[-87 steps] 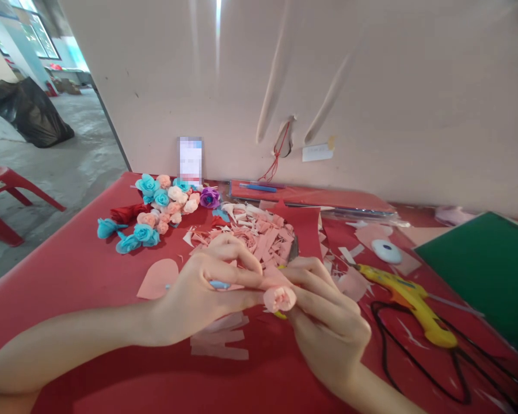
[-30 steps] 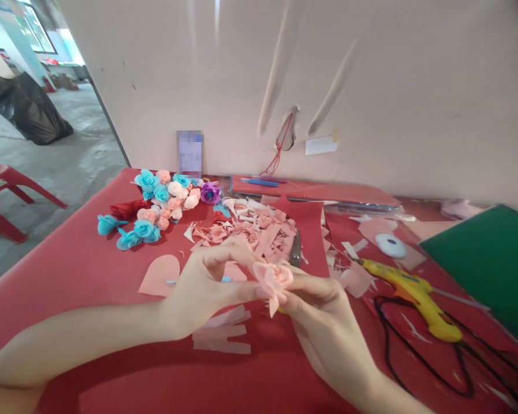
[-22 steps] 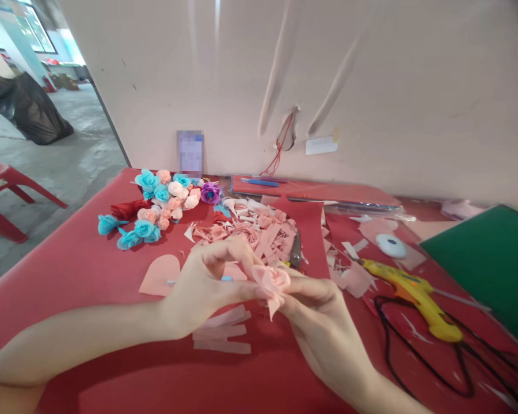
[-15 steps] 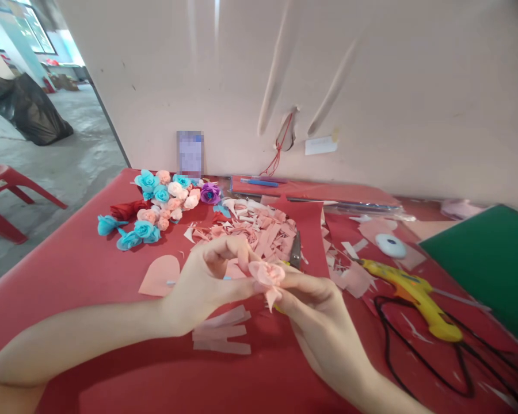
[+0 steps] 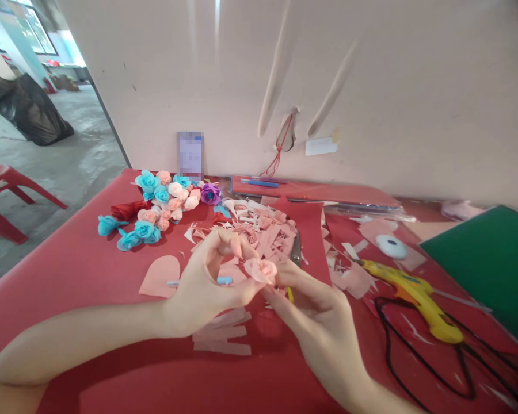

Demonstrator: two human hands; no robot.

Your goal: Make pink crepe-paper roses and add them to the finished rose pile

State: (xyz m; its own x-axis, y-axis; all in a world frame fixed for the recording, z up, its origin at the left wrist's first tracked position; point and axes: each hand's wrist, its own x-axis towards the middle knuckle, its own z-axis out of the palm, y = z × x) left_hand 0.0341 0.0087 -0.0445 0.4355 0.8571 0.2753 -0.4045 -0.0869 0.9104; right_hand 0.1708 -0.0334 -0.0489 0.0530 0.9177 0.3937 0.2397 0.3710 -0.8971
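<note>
A small pink paper flower (image 5: 261, 270) is held between both hands above the red table (image 5: 155, 374). My left hand (image 5: 213, 282) pinches its left side with the thumb, the index finger curled above. From the right, my right hand (image 5: 319, 316) grips the flower's base between thumb and fingers. Beneath my left hand lie a pink paper heart (image 5: 159, 276), a light blue stick (image 5: 225, 280) partly hidden by the hand, and pink paper strips (image 5: 222, 345). Behind the hands is a heap of pink paper scraps (image 5: 271, 230), with scissors (image 5: 296, 248) partly covered by my right hand.
Finished paper flowers (image 5: 159, 195) in blue, pink, white, red and purple cluster at the back left. A yellow glue gun (image 5: 414, 293) with a black cord lies right, near a white oval object (image 5: 391, 246) and a green board (image 5: 487, 270). A phone (image 5: 190, 154) leans on the wall.
The flower has moved slightly left and turned so its pointed lower tip no longer shows. My left index finger has lifted off its edge, and the right hand has shifted a little.
</note>
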